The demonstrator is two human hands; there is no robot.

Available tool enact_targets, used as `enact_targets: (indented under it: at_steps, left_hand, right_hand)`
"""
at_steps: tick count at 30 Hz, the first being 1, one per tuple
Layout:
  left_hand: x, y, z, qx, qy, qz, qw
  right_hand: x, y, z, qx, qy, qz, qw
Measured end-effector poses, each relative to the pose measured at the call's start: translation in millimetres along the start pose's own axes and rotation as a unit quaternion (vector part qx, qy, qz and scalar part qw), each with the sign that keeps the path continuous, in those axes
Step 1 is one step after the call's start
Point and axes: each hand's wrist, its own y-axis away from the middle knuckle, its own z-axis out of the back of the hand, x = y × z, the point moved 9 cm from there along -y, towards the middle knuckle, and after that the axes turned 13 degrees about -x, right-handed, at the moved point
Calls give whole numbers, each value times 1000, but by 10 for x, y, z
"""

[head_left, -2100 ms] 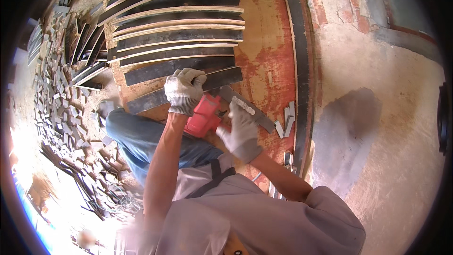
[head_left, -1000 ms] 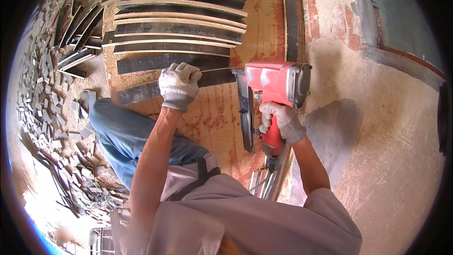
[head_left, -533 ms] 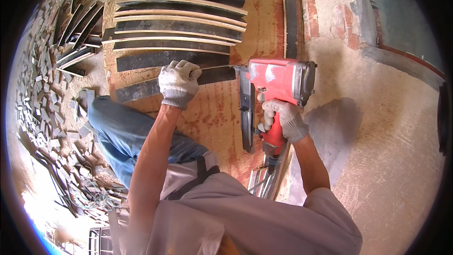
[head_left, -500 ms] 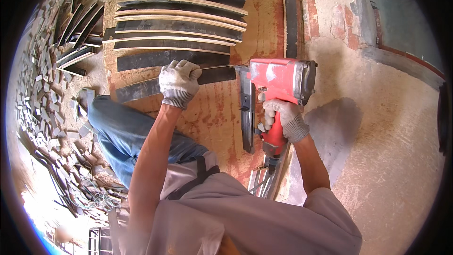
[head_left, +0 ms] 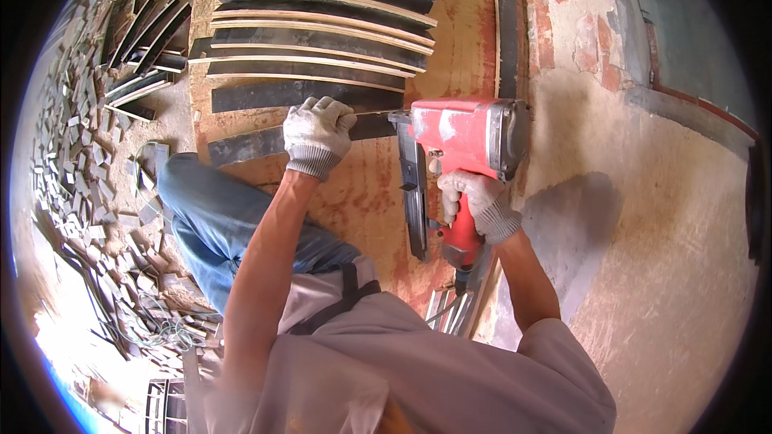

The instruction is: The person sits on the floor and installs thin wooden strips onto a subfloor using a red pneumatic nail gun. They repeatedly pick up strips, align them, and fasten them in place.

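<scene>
My left hand [head_left: 318, 135], in a pale knitted glove, is closed over the nearest black-faced plywood strip [head_left: 244, 148]. Its fingers curl at the strip's upper edge, beside the neighbouring strip [head_left: 269, 96]. In my gloved right hand [head_left: 476, 198] is a red nail gun [head_left: 457, 135], gripped by its handle. The gun's long dark magazine [head_left: 413, 201] points down toward me, and its nose meets the right end of the nearest strip. The fingers at the trigger are partly hidden behind the handle.
Several curved plywood strips [head_left: 322, 24] lie in a row beyond, on a reddish-brown board [head_left: 362, 201]. A long dark rail [head_left: 507, 32] borders the board's right side. Small wood offcuts [head_left: 88, 193] litter the left floor. At right stands a patchy wall [head_left: 579, 40] with exposed brick.
The nail gun has shifted left, its nose now over the strip's right end. My left hand stays on the same strip. The whole view has slid slightly.
</scene>
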Motion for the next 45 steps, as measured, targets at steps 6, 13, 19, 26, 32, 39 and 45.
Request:
enact_targets:
  at_steps: [6,13,19,26,32,39,45]
  left_hand:
    - [-60,-6,40,-9,0,-22,1000]
    - [-11,-11,63,-13,10,-28,999]
    - [767,290,998,-199,-279,66,937]
    - [1821,560,1437,27,-353,424,834]
    - [1540,890,1101,-107,137,541,823]
    - [1070,1352,407,-90,304,662,679]
    - [1097,1334,354,-89,304,674,668]
  right_hand:
    - [-100,81,-108,-12,4,-71,997]
    - [-48,23,-177,10,-8,-16,1000]
    - [-304,-23,-107,-12,-32,-26,999]
    - [-388,22,-137,-13,-54,-21,998]
    - [-639,304,128,-27,-7,38,999]
    - [-809,492,128,-2,31,48,998]
    - [-914,488,121,5,71,110,991]
